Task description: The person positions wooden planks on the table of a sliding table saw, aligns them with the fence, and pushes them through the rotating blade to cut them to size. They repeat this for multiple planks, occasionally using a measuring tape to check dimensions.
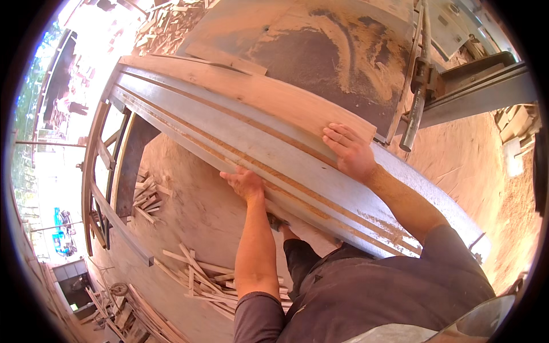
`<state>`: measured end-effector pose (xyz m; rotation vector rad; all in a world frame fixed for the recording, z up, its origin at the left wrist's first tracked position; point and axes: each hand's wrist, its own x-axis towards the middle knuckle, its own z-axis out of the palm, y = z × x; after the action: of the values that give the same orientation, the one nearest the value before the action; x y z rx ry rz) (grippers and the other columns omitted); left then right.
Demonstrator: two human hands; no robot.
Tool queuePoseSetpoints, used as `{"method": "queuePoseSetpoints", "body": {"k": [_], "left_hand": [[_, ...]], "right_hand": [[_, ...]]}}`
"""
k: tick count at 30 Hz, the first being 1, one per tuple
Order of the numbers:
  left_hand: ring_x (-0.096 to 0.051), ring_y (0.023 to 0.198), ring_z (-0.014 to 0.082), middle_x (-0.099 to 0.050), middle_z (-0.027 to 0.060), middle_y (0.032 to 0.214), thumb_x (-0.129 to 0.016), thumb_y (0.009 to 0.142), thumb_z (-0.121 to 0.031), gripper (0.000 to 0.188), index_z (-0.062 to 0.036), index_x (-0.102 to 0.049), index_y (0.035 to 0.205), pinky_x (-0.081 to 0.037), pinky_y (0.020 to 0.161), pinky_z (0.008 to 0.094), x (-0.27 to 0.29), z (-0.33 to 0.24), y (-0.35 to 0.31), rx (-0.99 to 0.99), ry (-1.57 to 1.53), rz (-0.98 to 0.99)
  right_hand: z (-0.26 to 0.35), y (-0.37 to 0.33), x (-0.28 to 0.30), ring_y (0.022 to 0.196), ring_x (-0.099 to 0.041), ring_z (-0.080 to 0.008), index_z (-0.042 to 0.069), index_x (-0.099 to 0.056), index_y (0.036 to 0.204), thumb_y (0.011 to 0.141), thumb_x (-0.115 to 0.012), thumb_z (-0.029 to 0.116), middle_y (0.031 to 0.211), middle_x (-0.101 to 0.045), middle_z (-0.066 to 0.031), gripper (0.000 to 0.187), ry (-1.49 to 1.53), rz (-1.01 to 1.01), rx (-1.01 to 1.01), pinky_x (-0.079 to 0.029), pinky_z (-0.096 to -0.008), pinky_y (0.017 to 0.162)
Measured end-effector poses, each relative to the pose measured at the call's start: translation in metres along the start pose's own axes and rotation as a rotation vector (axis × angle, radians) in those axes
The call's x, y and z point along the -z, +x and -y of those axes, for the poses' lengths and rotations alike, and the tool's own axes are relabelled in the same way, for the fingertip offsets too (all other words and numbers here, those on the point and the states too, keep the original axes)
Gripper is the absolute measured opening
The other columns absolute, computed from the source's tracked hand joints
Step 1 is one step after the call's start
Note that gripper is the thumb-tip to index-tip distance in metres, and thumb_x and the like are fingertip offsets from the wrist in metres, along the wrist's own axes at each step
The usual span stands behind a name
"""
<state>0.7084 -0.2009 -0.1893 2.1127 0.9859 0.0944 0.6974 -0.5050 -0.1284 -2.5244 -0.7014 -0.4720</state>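
Note:
A long, pale wooden board [274,98] lies along the far side of a grey metal sliding table [206,102] with grooves full of sawdust. My right hand [351,153] rests on the board's near right end, fingers stretched out over its top face. At the table's near edge is my left hand [245,182], its fingers apart and touching the metal; no object shows in it. A thinner wooden strip [226,59] lies beyond the board, on a dark machine table [309,63] dusted with sawdust.
A metal rail with a round bar [420,97] stands at the far right. The sliding table's frame [108,188] reaches out at the left. Wood offcuts lie in piles on the floor [200,271], at the lower left and at the far left [166,28].

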Motion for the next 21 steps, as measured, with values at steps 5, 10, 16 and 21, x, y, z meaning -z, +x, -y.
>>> {"method": "queuePoseSetpoints", "body": {"k": [5,10,16,21], "left_hand": [[-0.035,0.144,0.0436,-0.026,0.0336,0.159,-0.033,0.105,-0.035,0.074,0.0107,-0.007,0.156,-0.032,0.119,0.0445,-0.001,0.009,0.030,-0.004,-0.004,-0.023],[-0.036,0.143,0.0452,-0.028,0.0350,0.157,-0.035,0.105,-0.034,0.073,0.0106,-0.008,0.156,-0.033,0.117,0.0459,0.000,-0.008,0.036,-0.020,0.014,-0.036],[-0.040,0.139,0.0479,-0.034,0.0372,0.152,-0.037,0.105,-0.035,0.073,0.0109,-0.011,0.155,-0.035,0.115,0.0485,-0.001,0.000,0.070,-0.078,-0.003,-0.086],[-0.043,0.136,0.0485,-0.038,0.0375,0.149,-0.037,0.104,-0.034,0.072,0.0117,-0.013,0.154,-0.037,0.113,0.0493,0.007,-0.011,0.087,-0.082,0.003,-0.066]], "right_hand": [[0.002,0.019,-0.010,0.130,-0.056,-0.0317,-0.002,-0.069,0.114,0.074,-0.062,-0.007,0.130,-0.066,-0.0140,0.041,0.012,-0.017,0.001,-0.043,-0.0447,0.113],[-0.004,0.029,-0.026,0.130,-0.056,-0.0315,-0.001,-0.070,0.113,0.074,-0.063,-0.006,0.129,-0.067,-0.0139,0.039,0.006,-0.035,0.000,-0.043,-0.0445,0.113],[0.000,0.052,-0.041,0.128,-0.058,-0.0305,-0.001,-0.071,0.110,0.074,-0.064,-0.007,0.127,-0.068,-0.0130,0.037,-0.005,-0.050,0.013,-0.045,-0.0435,0.112],[0.004,0.069,-0.054,0.127,-0.059,-0.0294,0.000,-0.071,0.107,0.074,-0.064,-0.009,0.125,-0.069,-0.0116,0.036,0.003,-0.071,0.002,-0.047,-0.0426,0.111]]}}
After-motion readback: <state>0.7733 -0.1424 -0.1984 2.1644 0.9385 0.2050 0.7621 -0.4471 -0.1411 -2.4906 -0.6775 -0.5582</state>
